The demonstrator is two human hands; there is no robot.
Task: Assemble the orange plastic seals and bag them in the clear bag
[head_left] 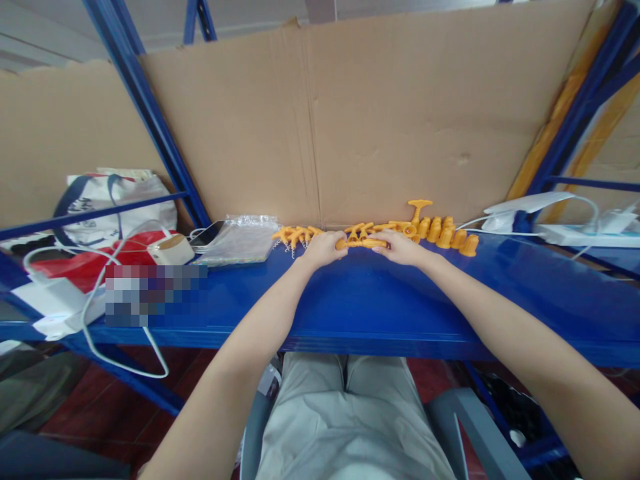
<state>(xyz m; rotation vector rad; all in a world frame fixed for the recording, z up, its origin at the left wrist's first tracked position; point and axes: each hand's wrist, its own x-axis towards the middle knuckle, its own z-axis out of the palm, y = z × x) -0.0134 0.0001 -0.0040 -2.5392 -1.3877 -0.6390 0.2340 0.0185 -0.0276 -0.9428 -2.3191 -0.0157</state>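
Near the back of the blue shelf, my left hand [324,249] and my right hand [401,248] face each other with fingers curled in. Between them lies a yellow plastic corkscrew piece [367,243], gripped at its left end by my left hand and at its right end by my right. Left of my hands is a cluster of yellow-handled corkscrews [299,233] with bare metal spirals. More yellow handles [361,229] lie just behind my fingers. To the right stand several yellow bell-shaped sleeves [446,235] in rows, and one T-shaped yellow handle [419,209] rises upright beside them.
A clear plastic bag [243,240] and a phone [209,233] lie to the left. Further left are a white charger [171,250], cables, a power strip and a cloth bag [120,203]. Cardboard [400,113] backs the shelf [370,300]; blue posts flank it.
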